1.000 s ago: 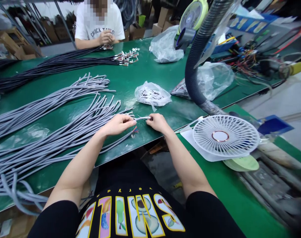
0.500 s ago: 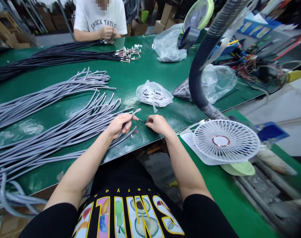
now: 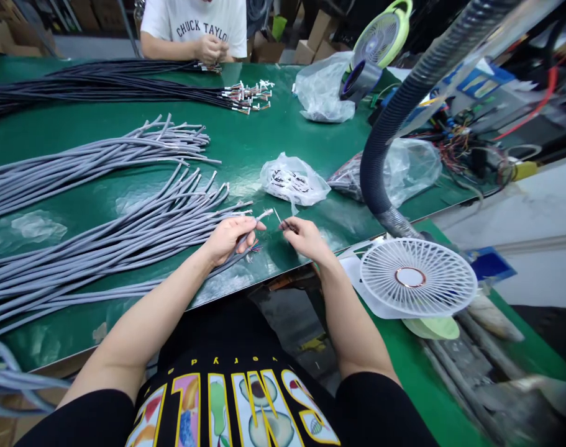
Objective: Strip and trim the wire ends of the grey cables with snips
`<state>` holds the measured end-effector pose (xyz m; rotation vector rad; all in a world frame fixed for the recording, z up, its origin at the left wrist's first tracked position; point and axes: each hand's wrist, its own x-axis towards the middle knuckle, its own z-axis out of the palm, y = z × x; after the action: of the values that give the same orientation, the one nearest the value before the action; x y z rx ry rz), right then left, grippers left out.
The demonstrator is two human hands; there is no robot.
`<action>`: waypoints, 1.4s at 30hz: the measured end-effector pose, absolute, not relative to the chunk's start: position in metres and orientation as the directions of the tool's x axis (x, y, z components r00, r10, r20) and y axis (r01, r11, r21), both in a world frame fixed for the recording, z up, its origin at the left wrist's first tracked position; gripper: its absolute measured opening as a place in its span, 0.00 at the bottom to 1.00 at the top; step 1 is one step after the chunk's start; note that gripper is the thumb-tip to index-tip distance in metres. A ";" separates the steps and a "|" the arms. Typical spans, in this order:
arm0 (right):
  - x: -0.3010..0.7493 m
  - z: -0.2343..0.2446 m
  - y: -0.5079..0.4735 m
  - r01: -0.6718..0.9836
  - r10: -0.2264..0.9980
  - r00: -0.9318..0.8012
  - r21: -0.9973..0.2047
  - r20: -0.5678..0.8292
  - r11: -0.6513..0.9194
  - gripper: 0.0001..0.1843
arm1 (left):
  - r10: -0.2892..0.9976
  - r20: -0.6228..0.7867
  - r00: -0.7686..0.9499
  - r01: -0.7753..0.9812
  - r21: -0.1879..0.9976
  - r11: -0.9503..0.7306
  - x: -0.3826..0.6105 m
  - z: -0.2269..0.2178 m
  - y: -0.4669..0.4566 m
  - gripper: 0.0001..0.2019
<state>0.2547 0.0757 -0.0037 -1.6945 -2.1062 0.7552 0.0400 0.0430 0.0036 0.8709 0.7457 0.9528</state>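
My left hand [image 3: 233,239] is closed round a grey cable [image 3: 264,214], whose pale end sticks out past the fingertips. My right hand [image 3: 305,237] pinches a slim, pointed metal tool [image 3: 277,215], possibly tweezers; its kind is too small to tell. The tool points up and left, a little apart from the cable end. Under my left hand lies a cable with bared coloured wires [image 3: 253,249]. A large bundle of grey cables [image 3: 138,233] spreads to the left. Just beyond my hands sits an open clear bag [image 3: 296,197] of small black-and-white parts.
A second grey bundle [image 3: 124,146] and black cables with white connectors [image 3: 147,87] lie farther back. Across the table sits a person in a white shirt [image 3: 189,22]. A ribbed hose [image 3: 376,161] and a white fan [image 3: 417,279] stand to the right, near more plastic bags [image 3: 408,171].
My right hand has drawn slightly right, and its tool has swung from pointing left to pointing upward, away from the cable end. My left hand keeps the cable. The view has shifted a little.
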 end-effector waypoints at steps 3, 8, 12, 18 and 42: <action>0.262 0.003 0.060 0.592 0.989 -0.138 -0.795 0.062 0.132 0.12 | 0.923 -0.140 0.359 -0.308 0.915 0.258 0.042 0.004 0.040 0.16; 0.261 0.027 0.024 0.457 0.960 -0.189 -0.847 0.205 0.271 0.11 | 0.951 -0.055 0.304 -0.167 0.980 0.110 0.044 0.010 0.035 0.19; 0.262 0.036 0.009 0.584 0.920 -0.230 -0.711 0.318 0.392 0.10 | 0.967 0.032 0.251 -0.054 0.998 -0.019 0.045 0.014 0.031 0.18; 0.260 0.030 0.005 0.649 0.891 -0.319 -0.610 0.325 0.455 0.13 | 0.968 0.076 0.238 0.007 0.997 -0.080 0.046 0.014 0.030 0.16; 0.241 0.015 -0.002 0.552 0.957 -0.168 -0.782 0.236 0.290 0.13 | 0.969 0.136 0.205 0.076 0.985 -0.154 0.050 0.004 0.029 0.15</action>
<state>0.2411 -0.0018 0.0154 -1.3581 -1.8307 0.7044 0.0499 0.0291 0.0039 1.4720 1.0505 1.1181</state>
